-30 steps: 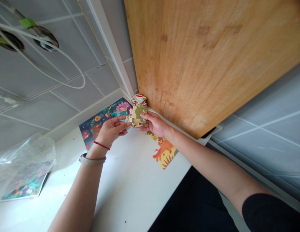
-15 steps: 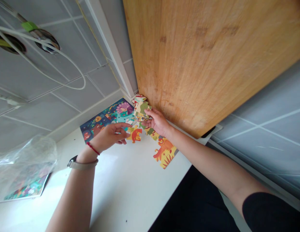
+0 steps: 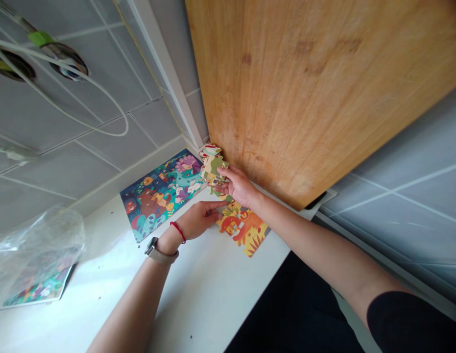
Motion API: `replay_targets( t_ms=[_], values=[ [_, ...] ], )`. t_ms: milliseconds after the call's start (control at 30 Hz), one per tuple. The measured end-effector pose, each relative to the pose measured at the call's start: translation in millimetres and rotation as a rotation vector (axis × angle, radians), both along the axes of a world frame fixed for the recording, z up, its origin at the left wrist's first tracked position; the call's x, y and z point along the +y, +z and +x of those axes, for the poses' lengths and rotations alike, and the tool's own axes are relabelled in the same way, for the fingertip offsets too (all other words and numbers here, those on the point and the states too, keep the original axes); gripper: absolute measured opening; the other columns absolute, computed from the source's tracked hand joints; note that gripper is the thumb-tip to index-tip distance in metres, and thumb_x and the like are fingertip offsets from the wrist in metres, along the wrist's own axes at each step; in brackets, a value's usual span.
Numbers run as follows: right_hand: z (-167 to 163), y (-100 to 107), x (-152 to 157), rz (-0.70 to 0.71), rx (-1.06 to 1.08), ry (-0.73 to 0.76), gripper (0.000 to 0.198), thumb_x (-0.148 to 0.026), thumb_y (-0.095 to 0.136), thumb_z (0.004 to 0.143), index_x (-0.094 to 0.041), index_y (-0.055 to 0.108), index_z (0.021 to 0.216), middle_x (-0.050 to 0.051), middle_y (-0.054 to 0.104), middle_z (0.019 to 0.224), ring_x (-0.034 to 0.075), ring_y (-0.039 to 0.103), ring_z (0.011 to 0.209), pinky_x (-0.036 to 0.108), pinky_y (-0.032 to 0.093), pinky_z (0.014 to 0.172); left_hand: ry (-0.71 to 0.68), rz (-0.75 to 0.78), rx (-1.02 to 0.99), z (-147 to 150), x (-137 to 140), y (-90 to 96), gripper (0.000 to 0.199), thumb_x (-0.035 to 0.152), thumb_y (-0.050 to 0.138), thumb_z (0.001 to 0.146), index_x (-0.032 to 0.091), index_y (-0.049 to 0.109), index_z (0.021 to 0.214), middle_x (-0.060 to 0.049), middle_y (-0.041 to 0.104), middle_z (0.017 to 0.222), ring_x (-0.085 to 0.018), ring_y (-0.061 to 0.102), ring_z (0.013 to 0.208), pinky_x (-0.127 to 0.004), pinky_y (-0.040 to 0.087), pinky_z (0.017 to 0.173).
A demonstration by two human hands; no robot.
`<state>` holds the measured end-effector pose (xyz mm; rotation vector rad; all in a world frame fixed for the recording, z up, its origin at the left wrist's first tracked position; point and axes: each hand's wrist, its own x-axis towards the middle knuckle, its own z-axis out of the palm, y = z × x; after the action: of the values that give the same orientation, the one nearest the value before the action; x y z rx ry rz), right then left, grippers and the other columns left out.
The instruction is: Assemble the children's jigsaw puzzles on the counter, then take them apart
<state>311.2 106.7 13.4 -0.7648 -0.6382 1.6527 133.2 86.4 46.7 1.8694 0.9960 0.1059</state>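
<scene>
My left hand (image 3: 202, 218), wearing a red cord and a watch, pinches an orange lion-head puzzle piece (image 3: 229, 225) at its upper left edge. That piece lies against the joined yellow and orange puzzle section (image 3: 252, 235) on the white tabletop. Just above, my right hand (image 3: 240, 187) has its thumb on top of a stack of puzzle pieces (image 3: 214, 167) and its fingers curled below. The top piece is green and cream. Part of the joined section is hidden under my right hand and wrist.
A dark blue animal picture sheet (image 3: 154, 193) lies along the wall. Clear plastic (image 3: 40, 245) covers another picture at the left. A large wooden board (image 3: 304, 98) leans at the back right. A white cable (image 3: 113, 132) hangs on the tiled wall (image 3: 113, 88).
My left hand has moved right and slightly down, bringing the lion-head piece from beside the picture sheet to the joined puzzle section. My right hand stays at the stack.
</scene>
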Motion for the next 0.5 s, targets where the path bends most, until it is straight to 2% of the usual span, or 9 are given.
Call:
replay_targets(
  t_ms=[100,267,500],
  values=[
    [0,0,0,-0.002,0.010,0.003,0.034,-0.038,0.079,0.082,-0.024,0.060,0.106,0.000,0.077,0.092,0.017,0.078,0.073,0.024,0.062,0.060,0.008,0.038,-0.002,2,-1,-5.4,0.043,0.034,0.062,0.084,0.019,0.075,0.122,0.002,0.062,0.067,-0.012,0.050,0.058,-0.024,0.039,0.055],
    [0,-2,1,-0.004,0.024,0.000,0.031,-0.035,0.079,0.083,-0.023,0.060,0.105,0.000,0.077,0.088,0.018,0.078,0.070,0.024,0.062,0.058,0.023,-0.049,0.015,2,2,-14.0,0.046,0.036,0.061,0.086,0.015,0.074,0.124,0.001,0.061,0.064,-0.012,0.052,0.055,-0.024,0.040,0.055],
    [0,-4,2,-0.004,0.020,0.000,0.027,-0.033,0.076,0.085,-0.024,0.061,0.105,0.000,0.077,0.093,0.018,0.078,0.072,0.025,0.063,0.060,0.068,-0.152,-0.039,4,1,-12.5,0.043,0.036,0.064,0.083,0.012,0.075,0.118,0.000,0.061,0.065,-0.011,0.052,0.053,-0.024,0.040,0.054]
  ],
)
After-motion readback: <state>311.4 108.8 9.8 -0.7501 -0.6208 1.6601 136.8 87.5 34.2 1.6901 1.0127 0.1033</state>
